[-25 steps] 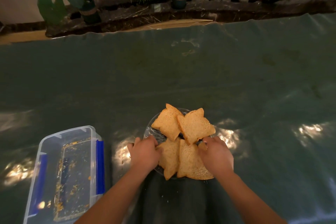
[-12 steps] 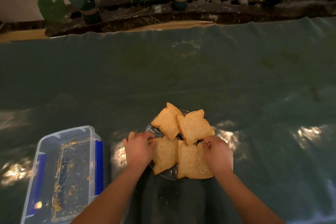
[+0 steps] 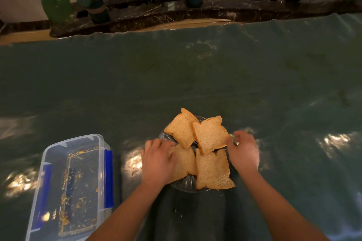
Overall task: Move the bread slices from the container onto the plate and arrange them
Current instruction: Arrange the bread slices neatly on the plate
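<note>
covering near-left bread slice [image 3: 186, 164], left hand [image 3: 157, 162]; plate [image 3: 188, 185] mostly hidden.

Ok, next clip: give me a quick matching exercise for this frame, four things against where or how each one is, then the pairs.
Things:
1. container
2. plate
3. left hand
4. right hand

Places or states:
A. at the right edge of the far right slice
B. under four bread slices
C. on the near left slice
D. only crumbs inside, lid off

Pairs: 1-D, 2-B, 3-C, 4-A
</note>
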Available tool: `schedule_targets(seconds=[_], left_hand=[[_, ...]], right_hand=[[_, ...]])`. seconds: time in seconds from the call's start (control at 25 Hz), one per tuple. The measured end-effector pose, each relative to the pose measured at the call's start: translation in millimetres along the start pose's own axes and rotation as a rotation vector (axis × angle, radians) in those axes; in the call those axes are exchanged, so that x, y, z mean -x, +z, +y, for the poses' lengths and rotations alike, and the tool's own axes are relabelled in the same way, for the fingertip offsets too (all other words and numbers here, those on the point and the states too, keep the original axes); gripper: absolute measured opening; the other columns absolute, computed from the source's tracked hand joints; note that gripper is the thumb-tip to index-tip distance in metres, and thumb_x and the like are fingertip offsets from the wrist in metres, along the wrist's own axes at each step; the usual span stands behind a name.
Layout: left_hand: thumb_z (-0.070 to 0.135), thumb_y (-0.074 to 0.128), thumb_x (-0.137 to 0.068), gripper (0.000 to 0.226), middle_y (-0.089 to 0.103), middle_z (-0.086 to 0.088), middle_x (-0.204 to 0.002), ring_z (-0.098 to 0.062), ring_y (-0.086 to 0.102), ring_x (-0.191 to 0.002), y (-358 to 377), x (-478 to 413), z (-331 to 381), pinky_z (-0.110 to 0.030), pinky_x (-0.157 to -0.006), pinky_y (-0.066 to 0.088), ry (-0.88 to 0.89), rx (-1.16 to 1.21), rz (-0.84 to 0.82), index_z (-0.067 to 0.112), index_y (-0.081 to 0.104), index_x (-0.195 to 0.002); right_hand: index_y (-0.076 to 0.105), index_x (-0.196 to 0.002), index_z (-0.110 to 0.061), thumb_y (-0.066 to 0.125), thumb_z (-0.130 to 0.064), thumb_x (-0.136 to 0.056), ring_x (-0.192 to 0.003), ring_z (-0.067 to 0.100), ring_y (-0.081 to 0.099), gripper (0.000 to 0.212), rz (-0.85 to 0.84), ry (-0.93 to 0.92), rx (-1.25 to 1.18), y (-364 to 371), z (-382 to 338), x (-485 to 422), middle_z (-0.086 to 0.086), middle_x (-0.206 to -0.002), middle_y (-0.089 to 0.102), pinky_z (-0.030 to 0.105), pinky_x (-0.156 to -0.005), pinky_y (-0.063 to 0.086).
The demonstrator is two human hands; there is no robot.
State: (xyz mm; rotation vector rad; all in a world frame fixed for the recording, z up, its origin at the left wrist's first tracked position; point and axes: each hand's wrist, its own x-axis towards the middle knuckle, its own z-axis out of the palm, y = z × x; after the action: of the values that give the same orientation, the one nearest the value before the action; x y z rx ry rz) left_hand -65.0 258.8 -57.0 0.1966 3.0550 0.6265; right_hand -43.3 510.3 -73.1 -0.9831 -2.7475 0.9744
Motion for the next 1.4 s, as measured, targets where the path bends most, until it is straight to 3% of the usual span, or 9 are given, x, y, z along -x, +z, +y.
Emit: schedule_targets(seconds=[0.16, 0.32, 0.44, 0.64, 0.88, 1.08, 1.16, 1.24, 1.4], left_hand=[[0.032, 0.058, -0.085, 0.033, 0.061, 0.004, -0.11, -0.019, 0.048, -0.106, 6.4, -1.4, 11.3, -0.035, -0.089, 0.038, -0.043, 0.057, -0.066, 0.027, 0.063, -0.117], [0.026, 0.064, -0.085, 0.055, 0.053, -0.01, -0.126, -0.027, 0.054, -0.113, 5.4, -36.9, 15.7, -0.041, -0.094, 0.047, -0.257, 0.291, -0.007, 0.014, 0.048, -0.137], [0.029, 0.061, -0.088, 0.059, 0.05, -0.012, -0.131, -0.029, 0.052, -0.118, 8.5, -62.6, 8.5, -0.04, -0.091, 0.048, -0.256, 0.187, -0.12, 0.014, 0.043, -0.142], [0.043, 0.065, -0.086, 0.049, 0.052, -0.008, -0.121, -0.027, 0.049, -0.115, 13.4, -79.7, 9.5, -0.043, -0.092, 0.05, -0.163, 0.046, -0.158, 0.018, 0.058, -0.128], [0.026, 0.066, -0.087, 0.024, 0.056, -0.006, -0.111, -0.026, 0.048, -0.108, 16.7, -81.7, 11.0, -0.039, -0.091, 0.046, -0.124, 0.067, -0.057, 0.017, 0.066, -0.109], [0.022, 0.06, -0.088, 0.009, 0.067, 0.002, -0.093, -0.023, 0.054, -0.102, 7.2, -90.6, 8.9, -0.04, -0.088, 0.038, -0.151, 0.125, 0.002, 0.02, 0.063, -0.097], [0.018, 0.06, -0.089, 0.007, 0.066, 0.004, -0.087, -0.023, 0.059, -0.094, 2.0, -94.1, 6.1, -0.038, -0.082, 0.045, -0.178, 0.274, 0.001, 0.019, 0.061, -0.096], [0.013, 0.063, -0.087, 0.007, 0.065, 0.007, -0.085, -0.022, 0.064, -0.089, -3.8, -97.5, 4.0, -0.035, -0.075, 0.051, -0.282, 0.536, -0.021, 0.02, 0.062, -0.091], [0.008, 0.068, -0.085, 0.011, 0.069, -0.008, -0.093, -0.026, 0.069, -0.087, -11.4, -97.1, 1.1, -0.038, -0.068, 0.061, -0.531, 0.96, -0.009, 0.018, 0.065, -0.088]], right_hand=[[0.056, -0.126, -0.017, 0.063, -0.052, -0.084, -0.108, 0.029, 0.06, 0.055, -0.234, -0.005, 0.226, 0.7, -11.6, -16.4, 0.007, -0.121, 0.061, 0.038, -0.08, 0.05], [0.061, -0.116, -0.021, 0.068, -0.042, -0.08, -0.089, 0.021, 0.061, 0.042, -0.155, -0.024, 0.142, -7.9, -17.5, -13.0, 0.002, -0.108, 0.066, 0.031, -0.065, 0.044], [0.062, -0.109, -0.024, 0.069, -0.038, -0.078, -0.079, 0.012, 0.054, 0.034, -0.086, -0.042, 0.049, -11.1, -11.6, -0.3, -0.005, -0.1, 0.064, 0.025, -0.056, 0.035], [0.06, -0.115, -0.02, 0.069, -0.039, -0.081, -0.084, 0.013, 0.056, 0.04, -0.146, 0.029, 0.039, -9.4, -2.5, 3.8, -0.003, -0.106, 0.064, 0.029, -0.065, 0.041], [0.061, -0.102, -0.019, 0.069, -0.022, -0.084, -0.077, 0.016, 0.062, 0.019, -0.078, -0.025, -0.102, -12.4, -6.8, 6.3, -0.009, -0.082, 0.063, 0.027, -0.059, 0.041], [0.06, -0.087, -0.024, 0.069, -0.014, -0.083, -0.071, 0.011, 0.064, 0.015, -0.118, -0.065, -0.316, -27.2, -10.1, -0.6, -0.009, -0.077, 0.066, 0.028, -0.059, 0.048], [0.06, -0.087, -0.02, 0.068, -0.007, -0.084, -0.067, 0.021, 0.067, 0.015, -0.196, -0.025, -0.485, -32.5, -12.3, -3.8, 0.001, -0.076, 0.069, 0.036, -0.058, 0.056], [0.061, -0.088, -0.015, 0.067, -0.001, -0.085, -0.065, 0.021, 0.067, 0.015, -0.264, 0.009, -0.671, -37.0, -16.1, -7.2, 0.005, -0.074, 0.07, 0.031, -0.054, 0.055], [0.063, -0.083, -0.016, 0.072, -0.003, -0.08, -0.06, 0.019, 0.066, 0.016, -0.441, -0.043, -0.872, -40.8, -23.2, -12.3, 0.007, -0.071, 0.069, 0.025, -0.05, 0.052]])
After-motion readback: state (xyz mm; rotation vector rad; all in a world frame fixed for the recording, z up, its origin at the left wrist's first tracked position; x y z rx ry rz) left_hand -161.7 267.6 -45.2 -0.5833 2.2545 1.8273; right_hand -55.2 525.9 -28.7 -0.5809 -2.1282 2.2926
